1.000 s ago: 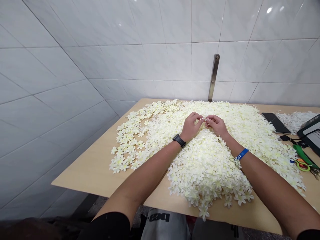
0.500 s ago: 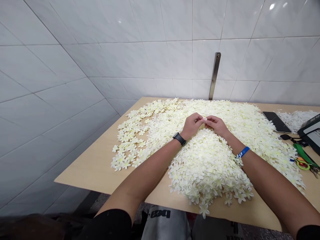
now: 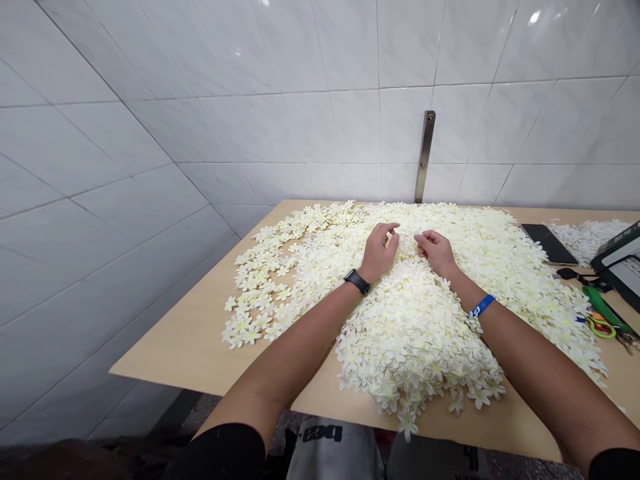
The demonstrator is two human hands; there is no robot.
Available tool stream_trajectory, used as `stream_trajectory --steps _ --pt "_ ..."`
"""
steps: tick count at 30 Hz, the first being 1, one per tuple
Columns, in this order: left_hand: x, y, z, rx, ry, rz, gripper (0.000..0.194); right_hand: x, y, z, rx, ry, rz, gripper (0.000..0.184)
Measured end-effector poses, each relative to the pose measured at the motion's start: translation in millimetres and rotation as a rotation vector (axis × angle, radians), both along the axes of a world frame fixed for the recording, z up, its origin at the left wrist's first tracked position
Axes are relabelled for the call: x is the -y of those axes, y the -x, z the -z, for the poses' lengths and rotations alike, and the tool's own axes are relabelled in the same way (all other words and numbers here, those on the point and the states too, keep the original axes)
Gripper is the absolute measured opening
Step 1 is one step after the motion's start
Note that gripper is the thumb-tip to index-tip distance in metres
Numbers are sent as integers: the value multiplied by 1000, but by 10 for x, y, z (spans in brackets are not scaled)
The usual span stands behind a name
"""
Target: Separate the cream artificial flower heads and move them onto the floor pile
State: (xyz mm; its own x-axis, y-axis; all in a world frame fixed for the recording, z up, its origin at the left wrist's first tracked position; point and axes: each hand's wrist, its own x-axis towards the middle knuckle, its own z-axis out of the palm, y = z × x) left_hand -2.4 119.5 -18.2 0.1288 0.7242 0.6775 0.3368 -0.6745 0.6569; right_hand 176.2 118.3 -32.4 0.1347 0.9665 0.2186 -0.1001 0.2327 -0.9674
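Note:
A large pile of white artificial flowers [image 3: 415, 333] with pale yellow centres covers much of the table. Over its middle, my left hand [image 3: 380, 250] has thumb and index finger apart, and I see nothing between them. A short gap to the right, my right hand [image 3: 436, 252] pinches with thumb and index finger. Whatever sits in that pinch is too small to make out against the white petals. Loose flowers lie under and around both hands.
The light wooden table [image 3: 190, 347] meets a tiled wall with a metal bar [image 3: 425, 157]. On the right are a phone [image 3: 549, 243], small white pieces [image 3: 585, 240], a dark box [image 3: 620, 263], a green-handled tool [image 3: 603, 307] and scissors with yellow-green handles [image 3: 601, 327].
My hands were touching at the fingertips around something small and whitish. Now they have drawn apart; the left fingers have opened while the right ones stay pinched.

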Motion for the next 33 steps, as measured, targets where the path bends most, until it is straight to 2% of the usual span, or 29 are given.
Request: stream_trajectory --steps 5,7,10,12,17,20,23,28,33 --pt "7 -14 16 48 36 16 31 -30 -13 40 29 -14 102 50" --pt "9 -23 21 53 35 69 35 -15 -11 29 35 -51 150 50" --pt "30 -27 13 7 -36 177 41 38 7 -14 90 -132 177 39" --pt "53 -23 2 -60 -79 229 44 82 29 -47 138 -171 137 33" --pt "71 -15 -3 -219 -78 374 47 149 87 -65 263 -241 -106 26" --pt "45 -22 20 -238 -104 435 48 140 96 -32 274 -238 -137 23" --pt "23 -26 43 -238 -146 360 46 122 92 -11 268 -234 -93 22" --pt "8 -12 62 -181 -140 76 34 134 84 -34 258 -234 4 24" --pt "-5 -14 89 -118 -93 27 26 166 98 -62 250 -225 8 30"
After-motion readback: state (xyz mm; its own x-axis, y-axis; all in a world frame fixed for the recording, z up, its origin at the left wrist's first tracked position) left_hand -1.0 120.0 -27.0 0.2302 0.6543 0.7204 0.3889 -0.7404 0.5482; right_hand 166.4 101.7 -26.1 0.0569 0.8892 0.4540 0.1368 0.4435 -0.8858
